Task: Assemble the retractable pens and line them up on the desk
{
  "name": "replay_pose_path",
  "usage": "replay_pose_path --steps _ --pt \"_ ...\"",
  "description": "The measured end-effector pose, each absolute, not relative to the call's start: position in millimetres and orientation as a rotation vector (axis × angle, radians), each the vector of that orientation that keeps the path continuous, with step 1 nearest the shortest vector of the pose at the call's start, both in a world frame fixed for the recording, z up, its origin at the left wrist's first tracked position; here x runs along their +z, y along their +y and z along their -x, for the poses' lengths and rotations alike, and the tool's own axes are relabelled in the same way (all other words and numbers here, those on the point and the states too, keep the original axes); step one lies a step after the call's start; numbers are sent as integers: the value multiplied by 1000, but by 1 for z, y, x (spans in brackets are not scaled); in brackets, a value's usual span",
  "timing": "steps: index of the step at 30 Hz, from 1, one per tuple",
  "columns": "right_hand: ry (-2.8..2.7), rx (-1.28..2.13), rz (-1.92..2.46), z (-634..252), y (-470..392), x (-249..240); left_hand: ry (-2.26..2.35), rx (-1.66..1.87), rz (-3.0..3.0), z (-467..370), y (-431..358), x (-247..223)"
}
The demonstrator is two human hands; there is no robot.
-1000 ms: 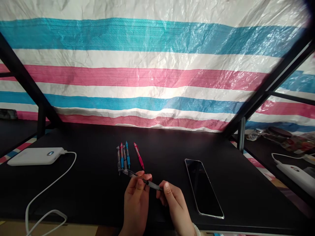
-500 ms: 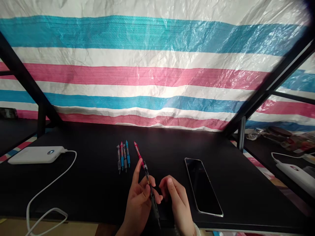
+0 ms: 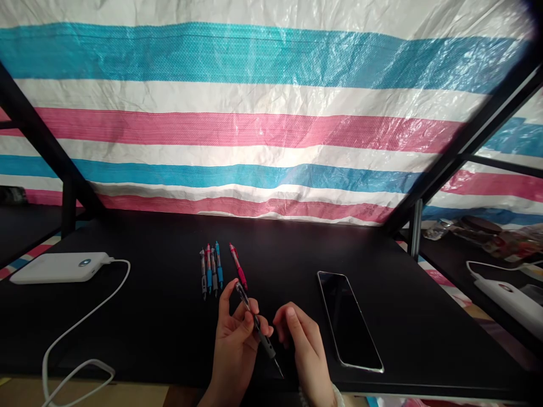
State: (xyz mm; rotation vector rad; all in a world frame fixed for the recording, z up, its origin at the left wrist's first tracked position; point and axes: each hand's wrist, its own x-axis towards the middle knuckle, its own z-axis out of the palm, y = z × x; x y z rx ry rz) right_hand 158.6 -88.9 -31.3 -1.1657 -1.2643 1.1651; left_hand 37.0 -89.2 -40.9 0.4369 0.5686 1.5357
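Note:
My left hand (image 3: 237, 333) is closed around a ballpoint pen (image 3: 265, 341) with a clear barrel and a dark grey grip. The pen slants, its thin tip pointing down toward me, and my index fingertip presses on its top end. To the right, my right hand (image 3: 302, 339) rests with curled fingers, the thumb lying against the index finger; nothing shows in it. Beyond my left hand a red pen (image 3: 238, 267) lies alone. Left of it, several pens with blue and grey grips (image 3: 214, 271) lie side by side in a row.
A black smartphone (image 3: 351, 322) lies right of my right hand on the black table (image 3: 161, 328). A white power bank (image 3: 59, 268) with a white cable (image 3: 91, 308) is at the left. Striped plastic sheeting (image 3: 254, 130) hangs behind, between black frame bars (image 3: 458, 155).
My left hand has tilted the pen and drawn its top end toward me, away from the red pen. The index finger has bent onto the pen's end. My right hand has hardly moved.

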Motion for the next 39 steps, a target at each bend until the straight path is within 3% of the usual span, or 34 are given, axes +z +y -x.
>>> replay_pose_path --steps 39 --pt "-1295 1144 1162 -159 -88 -30 614 1535 -405 -37 -90 -36"
